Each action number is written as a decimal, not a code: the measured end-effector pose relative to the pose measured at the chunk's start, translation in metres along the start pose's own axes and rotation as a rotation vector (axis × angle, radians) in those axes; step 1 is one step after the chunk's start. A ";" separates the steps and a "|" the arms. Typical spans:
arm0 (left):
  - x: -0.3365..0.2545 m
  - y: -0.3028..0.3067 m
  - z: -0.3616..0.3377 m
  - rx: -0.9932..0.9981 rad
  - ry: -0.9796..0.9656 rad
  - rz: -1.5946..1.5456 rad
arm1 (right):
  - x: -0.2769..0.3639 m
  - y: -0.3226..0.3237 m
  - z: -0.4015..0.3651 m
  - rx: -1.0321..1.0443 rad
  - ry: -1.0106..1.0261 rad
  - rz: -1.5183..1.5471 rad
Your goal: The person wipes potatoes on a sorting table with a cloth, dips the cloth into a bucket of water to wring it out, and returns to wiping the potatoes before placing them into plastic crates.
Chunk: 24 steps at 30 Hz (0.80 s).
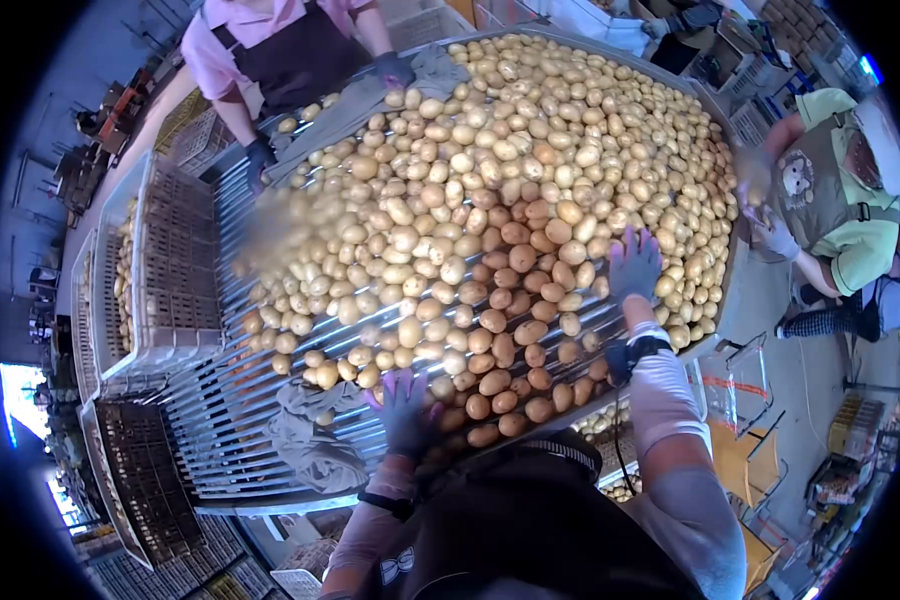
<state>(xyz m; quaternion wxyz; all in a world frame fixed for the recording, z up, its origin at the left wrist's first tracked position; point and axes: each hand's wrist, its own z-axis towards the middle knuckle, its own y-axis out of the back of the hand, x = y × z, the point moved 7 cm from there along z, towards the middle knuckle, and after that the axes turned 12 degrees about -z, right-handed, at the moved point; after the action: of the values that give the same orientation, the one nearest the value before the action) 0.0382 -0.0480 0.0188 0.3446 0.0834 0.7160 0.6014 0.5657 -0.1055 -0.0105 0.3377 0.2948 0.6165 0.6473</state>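
Many yellowish potatoes (515,95) lie spread over a slatted metal table (225,440). Those in my own shadow look browner. My left hand (403,408), in a grey glove with purple-pink fingertips, is at the near edge with its fingers apart, beside the brownish potatoes (492,382). Farther out to the right, my right hand (634,265), gloved alike, rests flat with fingers spread at the potatoes, holding none. A crumpled grey cloth (315,440) lies on the slats left of my left hand.
A plastic crate (175,260) with potatoes stands at the table's left end, a brown crate (150,480) below it. Across the table a person in an apron (305,55) rests gloved hands near another grey cloth (370,105). At right, another person (840,190) stands beside the table.
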 end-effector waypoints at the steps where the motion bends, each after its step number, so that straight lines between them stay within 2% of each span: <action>1: 0.003 0.002 -0.002 -0.012 0.009 0.004 | 0.005 0.007 0.002 0.005 -0.070 -0.039; 2: 0.003 0.001 -0.004 0.001 -0.007 0.005 | 0.012 0.013 0.000 0.009 -0.140 -0.079; 3: 0.003 0.001 -0.003 0.010 -0.025 0.004 | 0.029 0.027 -0.007 0.000 -0.128 -0.073; 6: 0.007 -0.002 -0.005 0.026 -0.032 -0.031 | 0.135 0.080 -0.088 -0.098 0.492 0.755; 7: 0.010 -0.005 -0.006 0.039 -0.032 -0.050 | 0.179 0.075 -0.133 0.132 0.710 0.865; 8: 0.014 -0.006 -0.007 0.044 -0.047 -0.062 | 0.224 0.064 -0.188 0.347 1.101 0.490; 10: 0.018 -0.007 -0.011 -0.046 -0.135 -0.017 | 0.243 0.066 -0.272 0.112 1.453 0.525; 11: 0.015 0.000 -0.012 -0.057 -0.165 0.008 | 0.245 0.072 -0.280 0.108 1.469 0.530; 13: 0.024 0.009 -0.019 -0.048 -0.160 -0.039 | 0.241 0.077 -0.273 0.125 1.294 0.411; 14: 0.027 0.012 -0.025 -0.025 -0.164 -0.089 | 0.237 0.068 -0.272 0.128 1.305 0.408; 16: 0.031 0.040 -0.035 -0.139 -0.112 -0.214 | 0.217 0.024 -0.256 0.362 1.164 0.096; 17: 0.038 0.046 -0.041 -0.168 -0.109 -0.202 | 0.205 0.020 -0.248 0.359 1.166 0.091; 18: 0.046 0.050 -0.047 -0.199 -0.106 -0.192 | 0.192 0.030 -0.236 0.259 1.157 0.079; 19: 0.055 0.052 -0.052 -0.188 -0.041 -0.235 | 0.186 0.044 -0.227 0.158 1.151 0.066; 20: 0.064 0.053 -0.059 -0.173 0.028 -0.278 | 0.182 0.051 -0.227 0.159 1.160 0.058; 21: 0.074 0.051 -0.063 -0.192 0.040 -0.358 | 0.173 0.062 -0.218 0.201 1.000 0.205; 22: 0.079 0.048 -0.068 -0.215 0.088 -0.308 | 0.165 0.068 -0.207 0.236 0.830 0.350; 23: 0.082 0.044 -0.068 -0.233 0.080 -0.276 | 0.175 0.068 -0.208 0.328 0.887 0.459; 24: 0.082 0.041 -0.066 -0.247 0.066 -0.248 | 0.182 0.070 -0.217 0.325 0.874 0.454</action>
<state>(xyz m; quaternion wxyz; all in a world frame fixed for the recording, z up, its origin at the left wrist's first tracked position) -0.0742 -0.0469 0.0269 0.4001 -0.0681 0.6523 0.6401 0.2787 -0.0901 0.0383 -0.1503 0.1720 0.7129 0.6630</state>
